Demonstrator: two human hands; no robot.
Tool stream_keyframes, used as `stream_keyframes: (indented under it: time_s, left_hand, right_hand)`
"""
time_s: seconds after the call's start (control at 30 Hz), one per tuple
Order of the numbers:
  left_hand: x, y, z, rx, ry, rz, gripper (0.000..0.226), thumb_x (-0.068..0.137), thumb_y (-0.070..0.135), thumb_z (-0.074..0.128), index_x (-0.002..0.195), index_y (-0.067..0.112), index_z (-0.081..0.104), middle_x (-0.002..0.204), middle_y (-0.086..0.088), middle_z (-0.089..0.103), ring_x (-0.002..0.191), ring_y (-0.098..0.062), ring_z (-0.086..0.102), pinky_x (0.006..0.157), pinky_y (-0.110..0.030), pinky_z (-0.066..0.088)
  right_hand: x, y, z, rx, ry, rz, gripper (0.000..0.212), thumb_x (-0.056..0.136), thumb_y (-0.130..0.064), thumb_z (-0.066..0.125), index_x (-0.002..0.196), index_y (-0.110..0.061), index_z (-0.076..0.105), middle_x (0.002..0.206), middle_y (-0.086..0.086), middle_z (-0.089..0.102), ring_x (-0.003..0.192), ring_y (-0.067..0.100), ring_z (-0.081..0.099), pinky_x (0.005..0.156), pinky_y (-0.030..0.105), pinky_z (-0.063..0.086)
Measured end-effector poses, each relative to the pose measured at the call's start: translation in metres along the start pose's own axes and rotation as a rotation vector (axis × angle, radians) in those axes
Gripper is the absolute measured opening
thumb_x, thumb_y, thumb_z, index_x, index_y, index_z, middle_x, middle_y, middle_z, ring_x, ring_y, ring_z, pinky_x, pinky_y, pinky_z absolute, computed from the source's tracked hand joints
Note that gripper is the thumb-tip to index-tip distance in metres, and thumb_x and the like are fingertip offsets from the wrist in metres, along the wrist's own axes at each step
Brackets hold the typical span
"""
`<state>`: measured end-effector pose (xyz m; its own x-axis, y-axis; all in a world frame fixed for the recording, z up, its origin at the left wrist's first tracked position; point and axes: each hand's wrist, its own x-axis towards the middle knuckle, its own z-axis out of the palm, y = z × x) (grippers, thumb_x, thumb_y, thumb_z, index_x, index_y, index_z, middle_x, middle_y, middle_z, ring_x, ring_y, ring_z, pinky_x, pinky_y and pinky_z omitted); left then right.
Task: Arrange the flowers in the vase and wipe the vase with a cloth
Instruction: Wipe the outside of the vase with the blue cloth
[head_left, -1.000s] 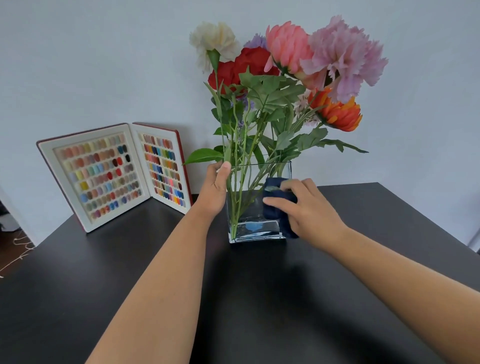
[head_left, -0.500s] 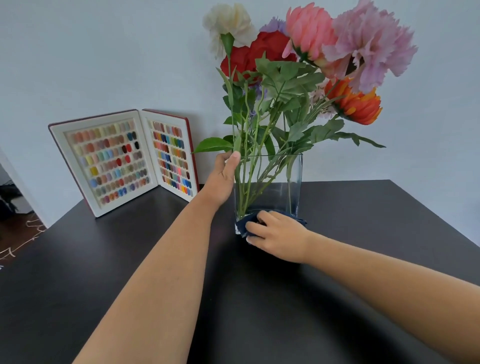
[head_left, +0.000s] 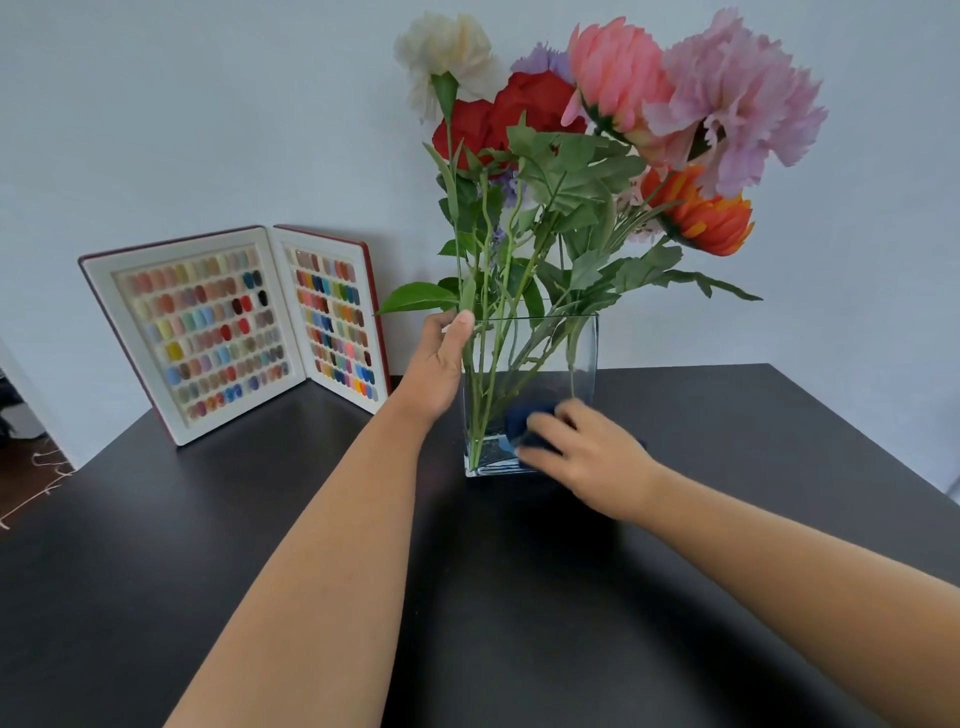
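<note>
A clear rectangular glass vase (head_left: 545, 353) stands on the black table (head_left: 519, 597) and holds several flowers (head_left: 582, 119) in white, red, pink, lilac and orange on green stems. My left hand (head_left: 439, 366) grips the vase's upper left edge, thumb on the rim. My right hand (head_left: 584, 454) presses a dark blue cloth (head_left: 522, 421) against the lower front of the vase. Most of the cloth is hidden under my fingers.
An open sample book (head_left: 234, 327) with rows of coloured nail tips leans against the pale wall at the back left. The table's left edge (head_left: 78, 467) drops to a wooden floor. The table's right corner (head_left: 779, 371) lies behind the vase.
My right hand slid the cloth down from the vase's right side to its base, then a little back up and to the right. My left hand kept its hold on the rim.
</note>
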<state>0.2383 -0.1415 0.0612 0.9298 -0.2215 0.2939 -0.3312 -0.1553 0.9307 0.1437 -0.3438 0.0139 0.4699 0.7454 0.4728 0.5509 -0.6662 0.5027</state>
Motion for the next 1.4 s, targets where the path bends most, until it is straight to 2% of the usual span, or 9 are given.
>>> stream_keyframes:
  time_s: [0.13,0.47,0.63,0.73,0.83,0.93,1.03,1.2,1.4]
  left_hand:
    - [-0.002,-0.001,-0.001,0.003,-0.018,-0.010,0.053,0.096,0.060,0.034,0.134,0.023,0.036,0.127,0.006,0.047,0.117,-0.006,0.041,0.081,-0.012,0.026]
    - [-0.001,-0.002,-0.001,0.004,-0.030,0.002,0.056,0.095,0.062,0.033,0.137,0.025,0.034,0.132,0.006,0.045,0.121,-0.007,0.039,0.086,-0.015,0.025]
    - [-0.004,-0.003,-0.003,0.006,-0.031,0.022,0.066,0.087,0.071,0.033,0.135,0.026,0.035,0.126,0.010,0.047,0.117,-0.005,0.042,0.081,-0.010,0.027]
    - [-0.005,-0.003,-0.002,-0.004,-0.032,0.022,0.069,0.084,0.073,0.033,0.135,0.026,0.035,0.127,0.009,0.047,0.118,-0.005,0.041,0.085,-0.014,0.028]
    - [-0.004,-0.003,-0.003,-0.009,-0.027,0.016,0.072,0.084,0.073,0.033,0.137,0.025,0.034,0.133,0.005,0.046,0.123,-0.009,0.040,0.093,-0.022,0.025]
    - [-0.004,-0.003,-0.004,0.008,-0.032,0.022,0.064,0.091,0.068,0.032,0.139,0.026,0.033,0.136,0.006,0.043,0.124,-0.009,0.038,0.087,-0.014,0.025]
    - [-0.005,-0.004,-0.001,-0.006,-0.020,0.021,0.058,0.094,0.062,0.032,0.138,0.024,0.033,0.136,0.005,0.043,0.125,-0.009,0.038,0.092,-0.021,0.024]
    - [-0.007,-0.003,0.002,-0.051,-0.001,0.035,0.057,0.096,0.057,0.034,0.138,0.019,0.033,0.134,0.001,0.044,0.125,-0.011,0.040,0.096,-0.024,0.026]
    - [-0.005,-0.001,-0.002,-0.090,-0.034,-0.011,0.054,0.095,0.057,0.039,0.132,0.017,0.038,0.111,0.009,0.053,0.106,-0.004,0.052,0.081,-0.017,0.038]
  right_hand:
    - [-0.018,0.002,-0.008,0.007,-0.119,-0.080,0.020,0.085,-0.010,0.060,0.102,-0.013,0.070,0.105,0.012,0.065,0.081,0.031,0.059,0.067,0.041,0.054]
    - [-0.005,0.042,-0.029,0.078,0.234,0.335,0.031,0.078,-0.001,0.060,0.106,-0.009,0.073,0.108,0.021,0.064,0.090,0.035,0.046,0.075,0.039,0.048]
    - [-0.043,0.007,-0.007,0.129,-0.096,0.127,0.041,0.069,-0.012,0.080,0.109,-0.018,0.070,0.111,0.013,0.064,0.088,0.032,0.059,0.075,0.037,0.055]
    - [-0.041,0.013,-0.011,0.124,-0.107,0.107,0.040,0.070,-0.015,0.080,0.108,-0.018,0.070,0.110,0.013,0.064,0.089,0.031,0.060,0.075,0.037,0.055]
    - [-0.031,0.024,-0.020,0.130,-0.017,0.127,0.037,0.069,-0.008,0.079,0.105,-0.014,0.073,0.105,0.018,0.066,0.084,0.034,0.060,0.074,0.038,0.054]
    - [-0.015,0.037,-0.031,0.168,0.163,0.316,0.033,0.077,-0.002,0.064,0.107,-0.013,0.073,0.102,0.019,0.064,0.085,0.037,0.055,0.076,0.037,0.048]
    - [0.000,0.042,-0.040,0.206,0.248,0.461,0.034,0.083,-0.007,0.054,0.109,-0.015,0.072,0.106,0.017,0.060,0.095,0.030,0.046,0.076,0.036,0.047]
    - [0.033,0.025,-0.029,0.171,0.323,0.382,0.042,0.071,0.010,0.066,0.109,-0.009,0.072,0.104,0.022,0.063,0.091,0.031,0.043,0.075,0.037,0.047]
    - [0.068,0.008,-0.019,0.100,0.308,0.223,0.037,0.077,0.005,0.060,0.110,-0.010,0.069,0.108,0.018,0.064,0.081,0.033,0.052,0.077,0.040,0.048]
